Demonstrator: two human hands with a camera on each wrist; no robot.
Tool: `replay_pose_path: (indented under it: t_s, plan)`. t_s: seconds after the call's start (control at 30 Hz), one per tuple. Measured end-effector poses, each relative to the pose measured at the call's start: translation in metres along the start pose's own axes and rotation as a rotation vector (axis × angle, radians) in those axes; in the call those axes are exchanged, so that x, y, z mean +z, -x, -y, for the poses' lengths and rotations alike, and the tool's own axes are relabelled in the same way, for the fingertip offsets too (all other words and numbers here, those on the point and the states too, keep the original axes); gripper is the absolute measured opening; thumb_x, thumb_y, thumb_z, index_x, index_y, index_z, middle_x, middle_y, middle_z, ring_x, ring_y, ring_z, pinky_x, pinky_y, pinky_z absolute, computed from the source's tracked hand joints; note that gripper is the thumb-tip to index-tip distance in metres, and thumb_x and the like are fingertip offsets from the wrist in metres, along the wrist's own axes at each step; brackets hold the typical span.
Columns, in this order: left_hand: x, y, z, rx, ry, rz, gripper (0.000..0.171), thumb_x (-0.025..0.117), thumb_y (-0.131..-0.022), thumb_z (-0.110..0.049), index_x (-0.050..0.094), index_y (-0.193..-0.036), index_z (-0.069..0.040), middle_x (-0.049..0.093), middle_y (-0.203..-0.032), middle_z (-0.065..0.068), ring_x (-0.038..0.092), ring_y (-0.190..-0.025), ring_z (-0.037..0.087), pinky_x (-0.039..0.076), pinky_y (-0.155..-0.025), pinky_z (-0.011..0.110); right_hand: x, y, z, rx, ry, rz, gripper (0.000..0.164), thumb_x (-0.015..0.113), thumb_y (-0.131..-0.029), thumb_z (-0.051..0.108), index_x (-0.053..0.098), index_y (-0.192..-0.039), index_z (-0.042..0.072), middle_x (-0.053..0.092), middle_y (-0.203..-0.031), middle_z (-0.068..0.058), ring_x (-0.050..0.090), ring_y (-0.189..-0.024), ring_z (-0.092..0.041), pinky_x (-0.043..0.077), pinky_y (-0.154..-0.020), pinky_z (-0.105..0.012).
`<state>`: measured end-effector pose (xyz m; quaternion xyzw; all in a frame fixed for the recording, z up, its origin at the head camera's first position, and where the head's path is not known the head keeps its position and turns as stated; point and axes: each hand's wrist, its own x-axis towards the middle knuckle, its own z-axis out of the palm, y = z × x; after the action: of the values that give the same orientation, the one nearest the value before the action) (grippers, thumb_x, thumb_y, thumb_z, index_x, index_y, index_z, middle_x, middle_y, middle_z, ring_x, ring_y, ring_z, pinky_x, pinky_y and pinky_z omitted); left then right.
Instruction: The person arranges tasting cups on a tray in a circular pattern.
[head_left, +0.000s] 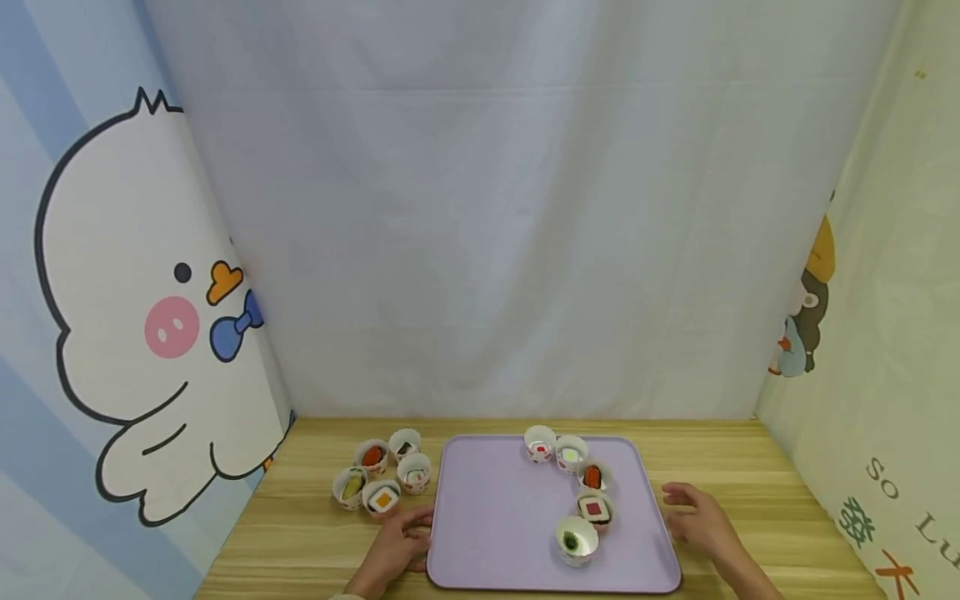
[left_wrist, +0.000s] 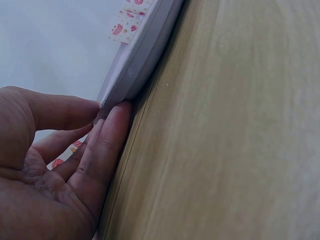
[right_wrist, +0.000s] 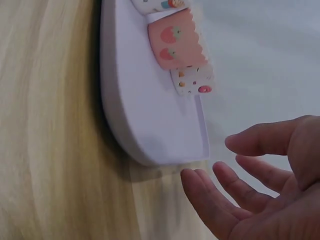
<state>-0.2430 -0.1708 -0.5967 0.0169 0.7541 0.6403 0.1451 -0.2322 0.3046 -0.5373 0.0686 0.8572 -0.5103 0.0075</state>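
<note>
A lilac tray lies on the wooden table. At its left edge, my left hand pinches the rim; the left wrist view shows the thumb above and the fingers against the side and underside. Just off the right edge is my right hand, its fingers loosely bent and holding nothing. Several small paper cups stand in a curve on the tray's right half, with sushi-like pieces inside. Among them are a cup with a green-topped piece, one with a red-centred white piece and one with an orange-red piece.
Left of the tray, several more paper cups cluster on the table, including one with an orange-centred white piece and one with a yellowish piece. A pale curtain hangs behind, with printed cloths on both sides.
</note>
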Motion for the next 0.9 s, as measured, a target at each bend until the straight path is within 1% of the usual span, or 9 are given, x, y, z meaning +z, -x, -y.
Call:
replay_pose_path:
  t_s: [0.13,0.27,0.4,0.5,0.7,0.77,0.9]
  plan:
    - [0.001,0.001,-0.001,0.004,0.006,0.001,0.058,0.059,-0.085,0.002,0.045,-0.141,0.007,0.056,-0.124,0.023,0.06,-0.086,0.012,0.059,-0.061,0.035,-0.001,-0.003,-0.011,0.017,-0.025,0.032,0.052,0.06,-0.078,-0.01,0.051,-0.129,-0.013,0.061,-0.114,-0.03,0.064,-0.088,-0.022,0.058,-0.064,-0.033]
    - [0.001,0.001,-0.002,0.006,0.003,0.002,0.058,0.059,-0.085,0.002,0.046,-0.141,0.007,0.055,-0.124,0.023,0.06,-0.086,0.013,0.059,-0.061,0.035,-0.003,-0.004,-0.02,0.081,-0.113,0.08,0.053,0.059,-0.08,-0.009,0.048,-0.132,-0.012,0.061,-0.115,-0.028,0.064,-0.088,-0.021,0.059,-0.068,-0.037]
    - [0.0,0.0,-0.002,0.0,0.002,-0.001,0.057,0.059,-0.086,0.002,0.046,-0.141,0.006,0.055,-0.124,0.023,0.06,-0.087,0.013,0.059,-0.062,0.037,-0.004,-0.006,-0.024,0.111,-0.165,0.126,0.058,0.061,-0.081,-0.007,0.044,-0.136,-0.011,0.063,-0.112,-0.024,0.066,-0.088,-0.021,0.06,-0.072,-0.039]
    - [0.0,-0.001,-0.001,-0.007,0.002,-0.005,0.057,0.06,-0.086,0.002,0.046,-0.141,0.006,0.055,-0.124,0.023,0.06,-0.087,0.014,0.06,-0.062,0.037,-0.004,-0.007,-0.026,0.122,-0.167,0.141,0.059,0.063,-0.081,-0.007,0.043,-0.137,-0.011,0.065,-0.108,-0.02,0.066,-0.088,-0.021,0.06,-0.072,-0.04]
    - [0.0,-0.002,0.0,-0.007,-0.002,-0.009,0.057,0.06,-0.086,0.002,0.046,-0.141,0.006,0.056,-0.124,0.023,0.06,-0.087,0.013,0.06,-0.062,0.037,-0.003,-0.013,-0.031,0.147,-0.164,0.177,0.063,0.066,-0.08,-0.006,0.043,-0.138,-0.009,0.067,-0.101,-0.009,0.066,-0.082,-0.019,0.059,-0.068,-0.039]
    - [0.0,-0.002,0.001,-0.004,0.004,-0.007,0.058,0.059,-0.085,0.002,0.045,-0.141,0.007,0.055,-0.123,0.023,0.06,-0.087,0.013,0.059,-0.061,0.037,-0.004,-0.014,-0.032,0.137,-0.16,0.196,0.064,0.066,-0.08,-0.006,0.042,-0.139,-0.009,0.066,-0.099,-0.007,0.066,-0.081,-0.018,0.058,-0.067,-0.038]
    - [0.0,-0.001,0.001,0.006,0.006,-0.003,0.058,0.059,-0.085,0.003,0.045,-0.141,0.007,0.056,-0.122,0.023,0.06,-0.087,0.014,0.059,-0.061,0.037,-0.003,-0.016,-0.033,0.135,-0.166,0.202,0.065,0.066,-0.079,-0.006,0.041,-0.139,-0.01,0.065,-0.096,-0.006,0.066,-0.079,-0.018,0.058,-0.065,-0.038]
